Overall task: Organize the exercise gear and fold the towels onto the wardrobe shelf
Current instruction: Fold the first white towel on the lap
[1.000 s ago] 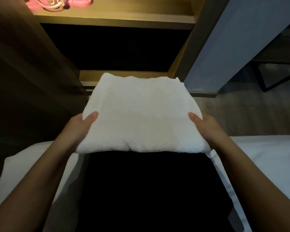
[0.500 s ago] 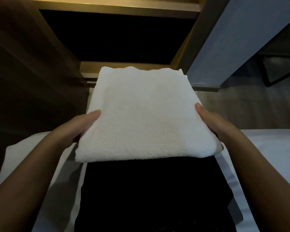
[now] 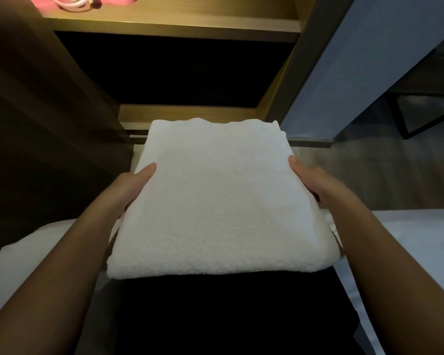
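The folded white towel [image 3: 215, 201] lies level between my hands, held up in front of the open wardrobe [image 3: 280, 85]. My left grip [image 3: 128, 187] pinches its left edge, thumb on top and fingers hidden beneath. My right grip [image 3: 315, 183] pinches the right edge the same way. The towel is thick, fluffy and squarish, its far edge slightly wavy.

No writing, label, brand or number can be read anywhere. The towel [image 3: 215, 201] has a plain white surface with no print on it. The wooden shelf [image 3: 169, 24] above also carries nothing readable.
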